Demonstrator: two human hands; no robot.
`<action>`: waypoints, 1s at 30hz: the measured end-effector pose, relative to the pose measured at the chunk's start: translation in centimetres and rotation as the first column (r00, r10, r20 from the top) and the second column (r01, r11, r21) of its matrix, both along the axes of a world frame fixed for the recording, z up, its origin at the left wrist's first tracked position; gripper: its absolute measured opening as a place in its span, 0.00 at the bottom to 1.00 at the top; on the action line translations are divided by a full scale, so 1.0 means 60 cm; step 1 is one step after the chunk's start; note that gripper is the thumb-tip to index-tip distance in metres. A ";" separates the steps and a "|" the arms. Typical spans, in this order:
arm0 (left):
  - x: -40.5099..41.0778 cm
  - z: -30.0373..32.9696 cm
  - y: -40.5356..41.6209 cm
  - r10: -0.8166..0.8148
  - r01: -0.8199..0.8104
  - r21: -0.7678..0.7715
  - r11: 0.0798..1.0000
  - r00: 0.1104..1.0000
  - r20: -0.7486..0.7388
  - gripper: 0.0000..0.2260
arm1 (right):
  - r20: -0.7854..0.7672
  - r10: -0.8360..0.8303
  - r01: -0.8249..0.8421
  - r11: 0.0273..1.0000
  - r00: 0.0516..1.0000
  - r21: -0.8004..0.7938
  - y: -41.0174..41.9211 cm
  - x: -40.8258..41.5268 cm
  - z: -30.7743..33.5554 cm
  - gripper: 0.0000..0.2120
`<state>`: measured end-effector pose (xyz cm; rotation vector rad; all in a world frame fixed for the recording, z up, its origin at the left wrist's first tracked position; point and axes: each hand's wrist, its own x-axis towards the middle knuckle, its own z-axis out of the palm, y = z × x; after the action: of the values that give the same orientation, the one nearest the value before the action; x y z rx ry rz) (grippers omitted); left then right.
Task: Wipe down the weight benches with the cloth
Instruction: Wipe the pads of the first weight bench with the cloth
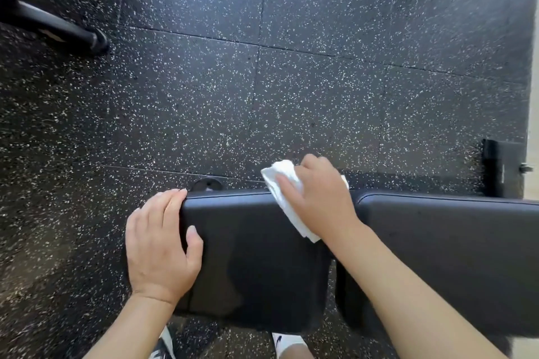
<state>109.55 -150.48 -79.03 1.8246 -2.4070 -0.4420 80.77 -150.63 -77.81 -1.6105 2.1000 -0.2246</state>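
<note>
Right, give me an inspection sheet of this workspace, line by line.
Surface: black padded seat pad of a weight bench, with a sheen patch near its middle; a second pad lies to the right across a gap.
Job's things: white cloth, folded, pressed on the seat pad's far edge.
Clutter: nothing seen.
Hands: left hand grips the seat pad's left end; right hand presses on the cloth.
Cables: nothing seen.
Surroundings: speckled black rubber floor; black equipment foot top left; black bench frame at right; shoes below.
</note>
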 end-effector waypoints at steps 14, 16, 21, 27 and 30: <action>0.006 -0.009 0.001 0.005 -0.005 0.008 1.000 1.000 0.000 0.28 | 0.081 0.231 -0.235 0.971 0.970 0.041 -0.078 0.164 0.005 0.22; 0.007 -0.008 0.001 0.006 -0.006 0.004 1.000 1.000 -0.001 0.28 | 0.060 0.195 -0.196 0.981 0.979 0.000 -0.054 0.117 0.005 0.23; 0.006 -0.007 0.000 0.005 -0.005 0.000 1.000 1.000 -0.006 0.29 | 0.014 -0.040 0.038 0.993 0.999 0.114 -0.001 -0.005 -0.008 0.27; 0.007 -0.001 0.002 0.026 -0.025 0.024 0.999 1.000 -0.018 0.28 | -0.128 -0.011 0.010 1.000 0.992 -0.006 -0.019 0.066 -0.004 0.26; 0.007 0.006 0.002 0.061 -0.060 0.064 0.996 0.998 -0.023 0.28 | -0.059 0.148 -0.145 0.988 0.987 0.058 -0.068 0.161 -0.002 0.22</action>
<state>109.99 -150.36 -78.65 1.9003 -2.3403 -0.5373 90.43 -154.69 -77.93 -1.7515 2.0046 -0.0690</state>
